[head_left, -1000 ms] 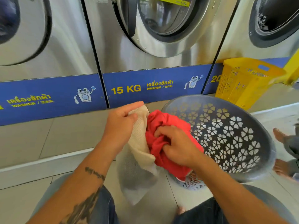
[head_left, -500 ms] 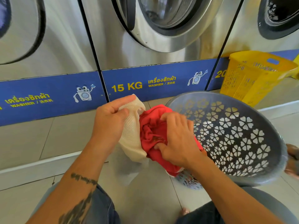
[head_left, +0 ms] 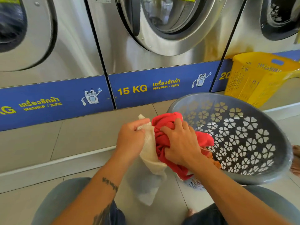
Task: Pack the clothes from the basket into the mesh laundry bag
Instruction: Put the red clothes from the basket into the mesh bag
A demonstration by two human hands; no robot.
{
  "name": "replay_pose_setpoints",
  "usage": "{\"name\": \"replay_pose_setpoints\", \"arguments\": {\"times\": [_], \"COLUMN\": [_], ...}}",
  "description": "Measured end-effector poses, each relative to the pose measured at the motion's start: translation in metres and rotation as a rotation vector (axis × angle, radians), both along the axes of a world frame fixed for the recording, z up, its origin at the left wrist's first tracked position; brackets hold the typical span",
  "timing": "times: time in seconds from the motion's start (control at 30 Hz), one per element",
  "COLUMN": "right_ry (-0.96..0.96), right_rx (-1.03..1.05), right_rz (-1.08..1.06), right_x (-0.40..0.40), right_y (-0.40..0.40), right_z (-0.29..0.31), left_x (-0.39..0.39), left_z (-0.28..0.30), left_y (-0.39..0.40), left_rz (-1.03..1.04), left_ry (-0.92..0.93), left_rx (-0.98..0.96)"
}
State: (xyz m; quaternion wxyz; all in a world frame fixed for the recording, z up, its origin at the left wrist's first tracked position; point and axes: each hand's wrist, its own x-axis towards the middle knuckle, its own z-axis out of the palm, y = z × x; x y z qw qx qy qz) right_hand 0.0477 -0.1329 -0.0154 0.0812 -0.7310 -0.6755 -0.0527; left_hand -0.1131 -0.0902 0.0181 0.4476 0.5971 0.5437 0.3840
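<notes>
From the head view, much is cut off: the washers lose the tops of their doors at the upper edge, the person's knees run out at the bottom, and someone's bare foot shows only partly at the right edge. The lower end of the mesh bag fades into a pale, see-through fold hanging between the knees, and I cannot tell what, if anything, is in it. The left hand is closed on the bag's upper edge, pinching the cream mesh and holding it up. The right hand is clamped over a bunched red garment, pressing it against the bag's mouth; how far the red cloth has gone inside is hidden by the hand and the folds. The grey basket is tipped toward the person just right of the hands, its flower-cut wall mostly bare; a bit of orange cloth shows at its near rim beneath the right wrist, and the red garment's tail hangs over the same rim. A yellow basket sits behind on the tiled ledge, against the blue strip marked 15 KG.
</notes>
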Motion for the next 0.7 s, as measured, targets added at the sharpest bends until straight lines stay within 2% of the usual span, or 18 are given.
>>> {"name": "replay_pose_setpoints", "arguments": {"times": [0.1, 0.2, 0.3, 0.4, 0.5, 0.63, 0.7], "right_ry": [-0.201, -0.321, -0.374, -0.364, -0.203, 0.234, 0.334], "right_rx": [0.016, -0.023, -0.059, -0.178, -0.228, -0.362, -0.435], "right_rz": [0.118, 0.254, 0.407, 0.505, 0.443, 0.253, 0.253], "right_x": [-0.008, -0.014, -0.028, -0.050, -0.071, -0.087, -0.091], "right_y": [-0.005, -0.008, -0.012, -0.014, -0.015, -0.015, -0.020], "right_z": [-0.005, -0.010, -0.011, -0.013, -0.020, -0.064, -0.085], "left_x": [-0.011, -0.027, -0.039, -0.051, -0.062, -0.081, -0.089], "left_z": [-0.029, -0.050, -0.059, -0.071, -0.081, -0.084, -0.086], "left_y": [-0.006, -0.019, -0.032, -0.036, -0.042, -0.045, -0.044], "left_rz": [0.035, 0.005, -0.024, 0.043, 0.126, 0.205, 0.214], "left_ry": [0.020, 0.016, -0.075, -0.130, -0.055, 0.041, 0.072], "left_rx": [-0.108, -0.186, -0.259, -0.312, -0.303, -0.319, -0.343]}}
